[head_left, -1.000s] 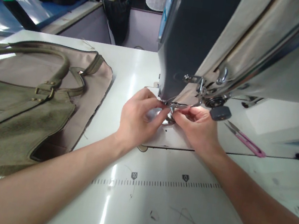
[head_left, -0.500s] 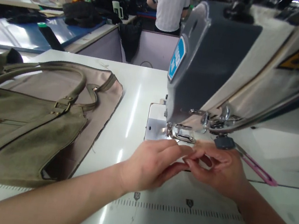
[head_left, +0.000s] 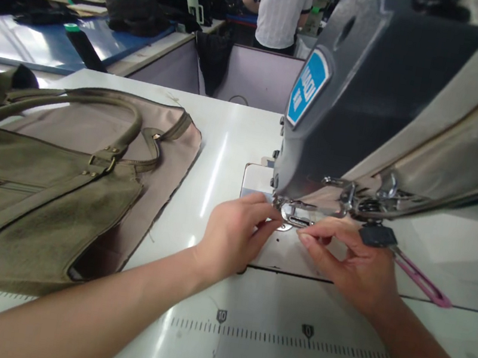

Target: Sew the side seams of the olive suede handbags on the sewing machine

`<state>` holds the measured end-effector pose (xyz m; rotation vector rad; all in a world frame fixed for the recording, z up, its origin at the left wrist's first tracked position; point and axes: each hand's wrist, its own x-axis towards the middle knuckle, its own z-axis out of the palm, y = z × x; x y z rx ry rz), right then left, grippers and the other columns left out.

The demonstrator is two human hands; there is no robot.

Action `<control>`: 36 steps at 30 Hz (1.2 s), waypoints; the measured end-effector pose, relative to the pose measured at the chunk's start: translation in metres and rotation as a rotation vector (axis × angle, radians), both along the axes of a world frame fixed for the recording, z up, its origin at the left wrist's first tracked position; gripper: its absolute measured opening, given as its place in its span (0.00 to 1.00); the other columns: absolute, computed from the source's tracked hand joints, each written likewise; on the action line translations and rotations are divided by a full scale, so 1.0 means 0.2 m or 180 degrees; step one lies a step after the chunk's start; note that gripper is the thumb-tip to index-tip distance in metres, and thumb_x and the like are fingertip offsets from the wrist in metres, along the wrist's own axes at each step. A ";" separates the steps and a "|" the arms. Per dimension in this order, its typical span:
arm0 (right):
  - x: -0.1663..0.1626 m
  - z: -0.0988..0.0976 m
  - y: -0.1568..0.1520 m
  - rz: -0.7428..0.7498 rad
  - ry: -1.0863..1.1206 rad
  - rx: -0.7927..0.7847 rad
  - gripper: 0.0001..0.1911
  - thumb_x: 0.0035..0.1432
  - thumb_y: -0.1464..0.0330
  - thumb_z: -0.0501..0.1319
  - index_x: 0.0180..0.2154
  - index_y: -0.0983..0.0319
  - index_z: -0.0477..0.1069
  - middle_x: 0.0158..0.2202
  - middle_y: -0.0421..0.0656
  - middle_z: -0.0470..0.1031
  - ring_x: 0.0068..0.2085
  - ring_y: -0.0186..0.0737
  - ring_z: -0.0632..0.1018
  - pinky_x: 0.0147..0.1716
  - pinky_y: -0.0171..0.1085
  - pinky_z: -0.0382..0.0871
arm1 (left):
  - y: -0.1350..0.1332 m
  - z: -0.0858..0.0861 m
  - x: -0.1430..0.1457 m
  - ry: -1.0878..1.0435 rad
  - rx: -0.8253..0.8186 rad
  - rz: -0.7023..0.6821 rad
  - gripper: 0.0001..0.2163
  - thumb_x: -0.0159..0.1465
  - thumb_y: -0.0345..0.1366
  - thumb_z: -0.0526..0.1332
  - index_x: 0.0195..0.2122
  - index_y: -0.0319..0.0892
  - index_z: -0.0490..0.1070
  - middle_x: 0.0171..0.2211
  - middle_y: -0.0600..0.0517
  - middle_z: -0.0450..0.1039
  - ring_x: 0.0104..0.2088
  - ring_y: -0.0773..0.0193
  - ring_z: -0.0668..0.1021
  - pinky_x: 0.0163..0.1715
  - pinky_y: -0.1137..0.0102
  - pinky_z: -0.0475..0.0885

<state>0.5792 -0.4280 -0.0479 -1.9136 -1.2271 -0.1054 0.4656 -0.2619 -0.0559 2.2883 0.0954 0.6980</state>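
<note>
My left hand and my right hand meet at the presser foot under the grey head of a sewing machine. Both pinch with thumb and fingertips right at the foot, on either side of it. What they hold is too fine to see; it may be thread. The metal needle plate lies beneath them.
An olive and beige handbag lies flat on the white table at the left. Pink thread snips lie behind my right hand. A printed ruler scale runs along the table front. A person in a white shirt stands far back.
The view has swung up and left. Both hands drew back from the foot half a second ago and are now pinching at it again.
</note>
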 end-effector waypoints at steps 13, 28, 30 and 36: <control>0.04 -0.06 0.06 -0.1095 0.0560 -0.0365 0.10 0.52 0.59 0.63 0.29 0.58 0.77 0.31 0.44 0.80 0.34 0.49 0.79 0.36 0.44 0.71 | 0.05 0.00 0.09 0.0667 -0.0182 0.0484 0.07 0.58 0.28 0.60 0.23 0.39 0.73 0.20 0.57 0.64 0.22 0.71 0.62 0.22 0.73 0.54; 0.07 -0.11 0.04 -0.0961 0.0800 -0.0278 0.10 0.53 0.60 0.65 0.29 0.60 0.75 0.32 0.46 0.80 0.35 0.49 0.80 0.39 0.44 0.73 | 0.04 -0.02 0.10 0.0522 0.0073 0.0616 0.07 0.56 0.27 0.61 0.20 0.38 0.72 0.17 0.56 0.64 0.20 0.72 0.64 0.22 0.74 0.56; 0.07 -0.12 0.03 -0.1015 0.0763 -0.0342 0.10 0.53 0.60 0.64 0.30 0.61 0.75 0.32 0.46 0.80 0.36 0.49 0.80 0.41 0.45 0.73 | 0.04 -0.02 0.10 0.0551 0.0108 0.0619 0.06 0.56 0.28 0.61 0.22 0.39 0.74 0.17 0.56 0.64 0.20 0.71 0.65 0.22 0.74 0.57; 0.07 -0.09 0.03 -0.1080 0.0870 -0.0565 0.12 0.54 0.58 0.62 0.30 0.60 0.75 0.31 0.45 0.78 0.36 0.48 0.78 0.41 0.44 0.71 | 0.04 0.00 0.10 0.0618 0.0112 0.0626 0.06 0.56 0.28 0.62 0.24 0.39 0.76 0.17 0.56 0.65 0.20 0.71 0.66 0.21 0.74 0.58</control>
